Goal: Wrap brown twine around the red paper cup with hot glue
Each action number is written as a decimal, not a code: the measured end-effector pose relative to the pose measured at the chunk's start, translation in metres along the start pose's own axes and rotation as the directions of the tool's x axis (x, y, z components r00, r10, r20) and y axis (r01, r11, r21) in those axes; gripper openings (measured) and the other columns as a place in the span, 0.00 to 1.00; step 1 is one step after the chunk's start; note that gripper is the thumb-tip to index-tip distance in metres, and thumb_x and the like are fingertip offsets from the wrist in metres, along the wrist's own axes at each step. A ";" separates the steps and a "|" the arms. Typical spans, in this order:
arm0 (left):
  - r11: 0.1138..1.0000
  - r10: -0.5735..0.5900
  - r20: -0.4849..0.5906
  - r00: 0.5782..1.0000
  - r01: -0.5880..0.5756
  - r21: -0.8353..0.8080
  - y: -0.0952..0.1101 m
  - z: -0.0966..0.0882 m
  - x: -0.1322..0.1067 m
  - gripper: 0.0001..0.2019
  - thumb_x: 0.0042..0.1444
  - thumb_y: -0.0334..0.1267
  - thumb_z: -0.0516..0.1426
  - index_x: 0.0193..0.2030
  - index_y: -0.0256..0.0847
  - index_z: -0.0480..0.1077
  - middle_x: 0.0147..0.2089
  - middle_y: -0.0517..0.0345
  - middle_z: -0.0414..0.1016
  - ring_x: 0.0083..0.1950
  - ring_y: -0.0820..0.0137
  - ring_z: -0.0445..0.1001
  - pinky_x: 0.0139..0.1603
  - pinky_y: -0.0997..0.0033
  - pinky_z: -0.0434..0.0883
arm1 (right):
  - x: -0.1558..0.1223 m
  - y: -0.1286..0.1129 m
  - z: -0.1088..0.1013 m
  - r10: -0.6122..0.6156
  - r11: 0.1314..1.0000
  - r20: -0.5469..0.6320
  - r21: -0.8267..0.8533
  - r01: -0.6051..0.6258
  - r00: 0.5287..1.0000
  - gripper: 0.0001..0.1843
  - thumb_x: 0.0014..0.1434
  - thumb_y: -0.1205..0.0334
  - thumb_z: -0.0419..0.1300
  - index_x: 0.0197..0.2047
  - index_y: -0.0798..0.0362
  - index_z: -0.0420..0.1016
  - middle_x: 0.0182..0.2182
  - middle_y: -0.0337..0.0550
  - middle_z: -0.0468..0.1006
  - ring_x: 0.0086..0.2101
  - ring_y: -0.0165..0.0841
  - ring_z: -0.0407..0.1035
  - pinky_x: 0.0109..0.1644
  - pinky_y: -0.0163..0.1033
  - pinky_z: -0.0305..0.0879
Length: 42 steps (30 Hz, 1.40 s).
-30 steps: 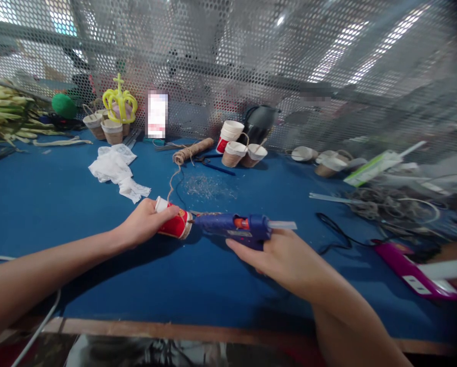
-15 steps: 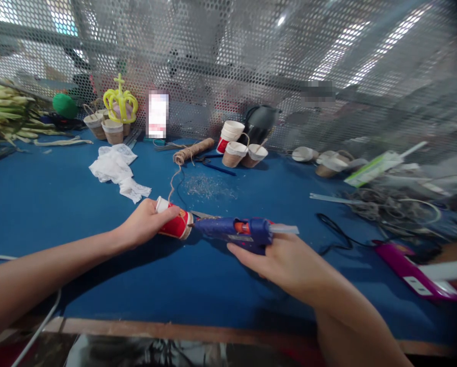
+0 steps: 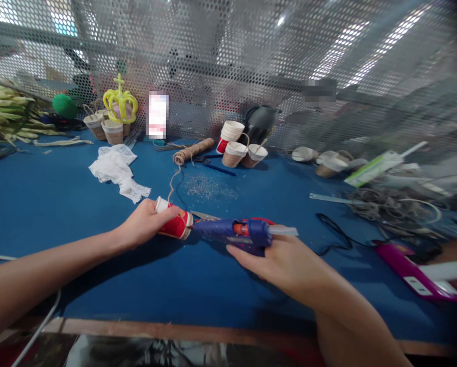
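Note:
My left hand (image 3: pixel 146 221) is closed round a red and white paper cup (image 3: pixel 178 224), tipped on its side with its base end facing right. In my right hand (image 3: pixel 277 255) is a blue hot glue gun (image 3: pixel 232 233), a clear glue stick (image 3: pixel 284 231) jutting from its back. The gun's nozzle points left and is at the cup's base end; whether it touches is hard to tell. Twine (image 3: pixel 170 184) runs from the cup up to a twine roll (image 3: pixel 193 151). Scissors (image 3: pixel 203 215) lie partly hidden behind the glue gun.
White cloth (image 3: pixel 115 168) lies left of the twine roll. Twine-wrapped cups (image 3: pixel 234 154) and pliers (image 3: pixel 220 168) are at the back. Tangled grey strands (image 3: pixel 388 209) and a purple power strip (image 3: pixel 407 275) occupy the right. A perforated metal screen (image 3: pixel 197 61) borders the blue table (image 3: pixel 155 290).
The glue gun's nozzle has shifted slightly left and down at the cup's base end, leaving more of the scissors visible. My left hand and the cup stay nearly in place.

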<state>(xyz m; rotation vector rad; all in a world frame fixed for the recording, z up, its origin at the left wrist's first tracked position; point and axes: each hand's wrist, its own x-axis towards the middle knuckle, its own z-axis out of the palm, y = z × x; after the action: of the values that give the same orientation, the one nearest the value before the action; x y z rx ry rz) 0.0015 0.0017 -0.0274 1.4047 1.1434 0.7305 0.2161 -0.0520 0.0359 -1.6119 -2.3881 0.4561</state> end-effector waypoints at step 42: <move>0.997 0.012 -0.032 0.999 -0.009 0.073 -0.002 0.002 -0.002 0.18 0.47 0.50 0.53 0.17 0.37 0.60 0.17 0.65 0.58 0.19 0.79 0.51 0.18 0.78 0.49 | 0.012 0.000 0.000 0.069 0.995 -0.043 0.081 -0.065 0.997 0.16 0.53 0.63 0.53 0.15 0.51 0.60 0.11 0.33 0.66 0.16 0.27 0.61 0.23 0.33 0.58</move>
<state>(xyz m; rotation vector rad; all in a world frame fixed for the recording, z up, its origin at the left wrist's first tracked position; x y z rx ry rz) 0.0018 -0.0010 -0.0297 1.4649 1.1993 0.7282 0.2113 -0.0407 0.0362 -1.6531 -2.2592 0.5144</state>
